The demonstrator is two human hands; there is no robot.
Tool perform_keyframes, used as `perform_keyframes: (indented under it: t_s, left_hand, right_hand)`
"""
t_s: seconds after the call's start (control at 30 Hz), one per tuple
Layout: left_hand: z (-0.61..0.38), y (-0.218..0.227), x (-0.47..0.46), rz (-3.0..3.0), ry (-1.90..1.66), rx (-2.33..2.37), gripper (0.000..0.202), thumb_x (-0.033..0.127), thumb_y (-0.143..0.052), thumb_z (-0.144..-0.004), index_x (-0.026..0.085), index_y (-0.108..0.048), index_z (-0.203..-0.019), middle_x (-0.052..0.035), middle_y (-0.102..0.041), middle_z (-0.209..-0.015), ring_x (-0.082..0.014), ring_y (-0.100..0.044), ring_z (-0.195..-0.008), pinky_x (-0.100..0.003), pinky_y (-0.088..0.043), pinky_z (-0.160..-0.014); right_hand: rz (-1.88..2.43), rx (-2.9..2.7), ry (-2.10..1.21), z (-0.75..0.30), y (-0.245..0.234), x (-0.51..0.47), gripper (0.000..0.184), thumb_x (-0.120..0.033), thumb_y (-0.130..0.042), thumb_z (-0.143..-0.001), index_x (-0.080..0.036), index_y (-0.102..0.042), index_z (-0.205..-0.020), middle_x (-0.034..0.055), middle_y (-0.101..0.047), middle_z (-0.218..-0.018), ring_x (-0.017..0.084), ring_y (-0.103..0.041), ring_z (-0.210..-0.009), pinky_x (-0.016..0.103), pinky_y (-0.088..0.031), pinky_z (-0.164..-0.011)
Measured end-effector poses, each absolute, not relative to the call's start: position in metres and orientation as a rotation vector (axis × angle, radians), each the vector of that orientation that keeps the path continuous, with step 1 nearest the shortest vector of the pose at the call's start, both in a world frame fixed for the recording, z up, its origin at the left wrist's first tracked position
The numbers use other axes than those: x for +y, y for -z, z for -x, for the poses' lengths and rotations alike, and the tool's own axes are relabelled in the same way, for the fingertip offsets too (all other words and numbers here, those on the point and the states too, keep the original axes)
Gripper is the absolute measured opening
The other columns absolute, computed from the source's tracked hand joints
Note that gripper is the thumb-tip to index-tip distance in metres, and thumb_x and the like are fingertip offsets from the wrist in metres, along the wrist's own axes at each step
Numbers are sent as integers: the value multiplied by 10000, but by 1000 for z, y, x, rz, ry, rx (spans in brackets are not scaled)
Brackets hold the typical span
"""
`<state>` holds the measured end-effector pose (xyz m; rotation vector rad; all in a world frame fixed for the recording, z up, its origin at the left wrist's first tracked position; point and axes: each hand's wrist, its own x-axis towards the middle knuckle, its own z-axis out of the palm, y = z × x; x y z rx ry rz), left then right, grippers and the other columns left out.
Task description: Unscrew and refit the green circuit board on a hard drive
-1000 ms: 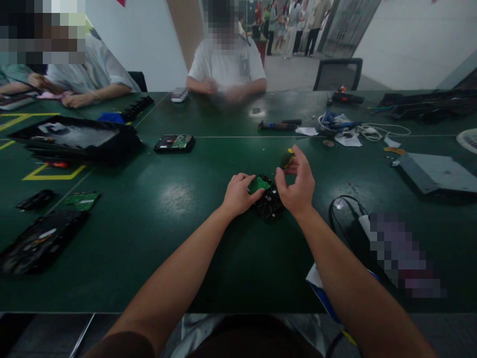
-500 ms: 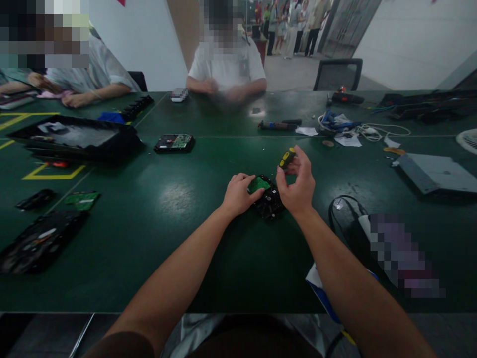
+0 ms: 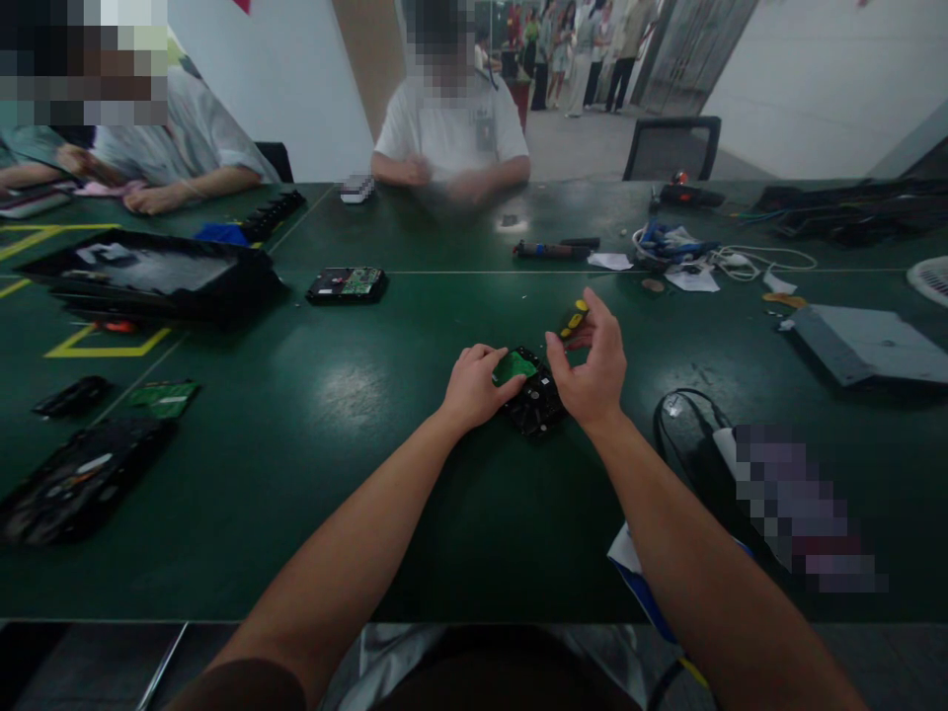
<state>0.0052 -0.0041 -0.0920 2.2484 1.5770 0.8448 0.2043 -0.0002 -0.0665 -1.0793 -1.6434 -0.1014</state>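
Note:
On the table before me lies a small black hard drive [image 3: 538,407] with a green circuit board [image 3: 516,366] on its upper left part. My left hand [image 3: 476,385] grips its left side, thumb and fingers closed against the board's edge. My right hand [image 3: 594,363] holds a short screwdriver with a black and yellow handle [image 3: 574,320] in its fingers, just beyond the drive's right corner. The screwdriver is tilted; its tip cannot be made out. Part of the drive is hidden by both hands.
A black plastic housing [image 3: 155,272] and another drive [image 3: 347,284] lie ahead to the left. Nearer left are a green board [image 3: 163,397] and a black part [image 3: 85,479]. A grey metal box [image 3: 874,346] and a cable [image 3: 659,420] lie right. A person [image 3: 453,128] sits opposite.
The screwdriver handle has shifted and turned slightly in my right fingers, and the index finger and thumb have moved a little. My left hand and the drive stay put.

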Motion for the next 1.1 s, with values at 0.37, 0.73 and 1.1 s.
perform_keyframes:
  t_s: [0.37, 0.73, 1.1]
  left_hand:
    - [-5, 92, -5, -2253, -839, 1588, 575, 519, -694, -921, 176, -669, -1382, -127, -675, -1232, -303, -600, -1170, -443, -509, -1030]
    - [-6, 91, -5, -2241, -836, 1583, 561, 513, -701, -916, 192, -672, -1375, -130, -679, -1229, -307, -601, -1162, -459, -516, -1012]
    - [-5, 92, -4, -2252, -846, 1578, 577, 515, -699, -916, 165, -670, -1374, -136, -684, -1236, -305, -604, -1160, -456, -514, -1021]
  right_hand:
    - [1089, -1691, 57, -205, 66, -3, 711, -342, -575, -977, -333, -282, -1624, 110, -571, -1381, 240, -662, -988, 458, -657, -815]
    - [1090, -1668, 119, -205, 64, -4, 680, -328, -576, -978, -320, -313, -1604, 122, -597, -1318, 222, -655, -940, 454, -669, -789]
    - [1089, -1652, 68, -204, 63, -5, 696, -348, -585, -971, -324, -308, -1610, 116, -587, -1300, 248, -647, -979, 483, -652, -837]
